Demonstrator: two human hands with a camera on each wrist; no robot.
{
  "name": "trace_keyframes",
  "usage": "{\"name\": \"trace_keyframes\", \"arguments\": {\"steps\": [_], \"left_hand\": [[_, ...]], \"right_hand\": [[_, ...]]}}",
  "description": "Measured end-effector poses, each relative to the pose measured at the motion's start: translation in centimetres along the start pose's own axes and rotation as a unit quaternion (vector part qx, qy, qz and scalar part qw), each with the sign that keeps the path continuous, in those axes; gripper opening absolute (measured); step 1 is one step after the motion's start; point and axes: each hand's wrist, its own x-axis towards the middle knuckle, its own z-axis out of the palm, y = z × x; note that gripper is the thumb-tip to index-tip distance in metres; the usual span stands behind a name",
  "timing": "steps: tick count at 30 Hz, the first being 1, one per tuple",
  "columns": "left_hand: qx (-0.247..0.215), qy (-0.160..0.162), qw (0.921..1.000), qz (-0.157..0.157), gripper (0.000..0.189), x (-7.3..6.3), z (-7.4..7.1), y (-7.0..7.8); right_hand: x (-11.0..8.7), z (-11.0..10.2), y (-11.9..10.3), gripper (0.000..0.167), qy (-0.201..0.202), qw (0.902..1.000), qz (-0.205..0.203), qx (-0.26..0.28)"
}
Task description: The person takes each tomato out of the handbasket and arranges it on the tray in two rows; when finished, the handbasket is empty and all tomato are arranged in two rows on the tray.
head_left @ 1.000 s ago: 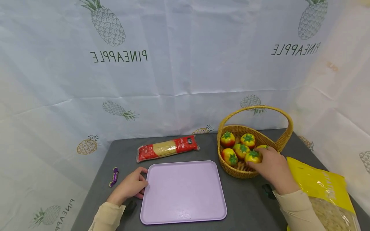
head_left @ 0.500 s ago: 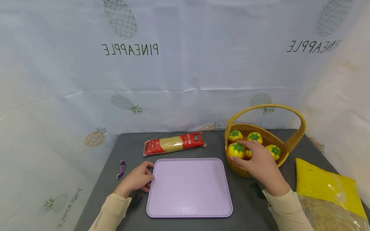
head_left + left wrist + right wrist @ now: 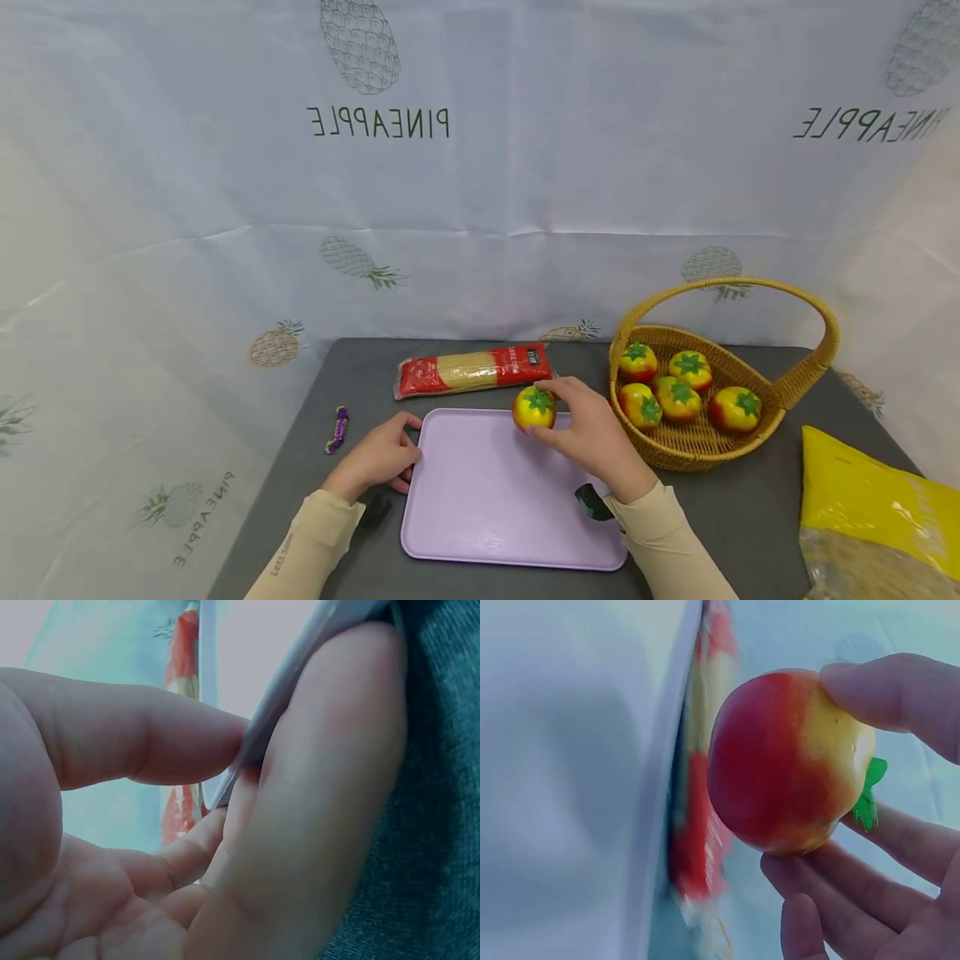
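Observation:
My right hand (image 3: 596,429) holds a round red-and-yellow fruit (image 3: 532,408) between thumb and fingertips. In the head view the fruit appears over the back edge of the lilac tray (image 3: 480,508). Its green leafy top shows in the right wrist view, where the fruit (image 3: 780,765) hangs apart from the tray. At the tray's left side, my left hand (image 3: 382,457) pinches the rim, thumb on one face and fingers on the other in the left wrist view. Several similar fruits (image 3: 678,398) lie in a wicker basket (image 3: 690,458) on the right.
Behind the tray lies a red packet of noodles (image 3: 472,371). A purple-wrapped candy (image 3: 338,429) is left of my left hand. The yellow bag (image 3: 870,500) of pale contents stands at the right front. The basket's tall handle (image 3: 750,285) arches over it. Patterned cloth (image 3: 480,167) hangs behind the table.
My right hand has taken a fruit from the basket and carried it left to the tray's back edge. My left hand stays at the tray rim. The head view has shifted to the right.

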Motion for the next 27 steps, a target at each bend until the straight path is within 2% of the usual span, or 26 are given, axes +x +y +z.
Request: {"name": "trace_keyframes", "arguments": {"steps": [11, 20, 27], "left_hand": [[0.000, 0.000, 1.0000, -0.008, 0.050, 0.4, 0.4, 0.0], [0.016, 0.000, 0.9996, -0.023, 0.049, 0.3, 0.3, 0.2], [0.008, 0.001, 0.9998, -0.018, 0.049, 0.3, 0.1, 0.0]], "right_hand": [[1.3, 5.1, -2.5, 0.059, -0.040, 0.9966, -0.042, 0.059], [1.4, 7.8, -4.3, 0.059, -0.061, 0.9941, -0.075, 0.050], [1.2, 8.7, -4.7, 0.061, -0.066, 0.9918, -0.101, 0.041]]}}
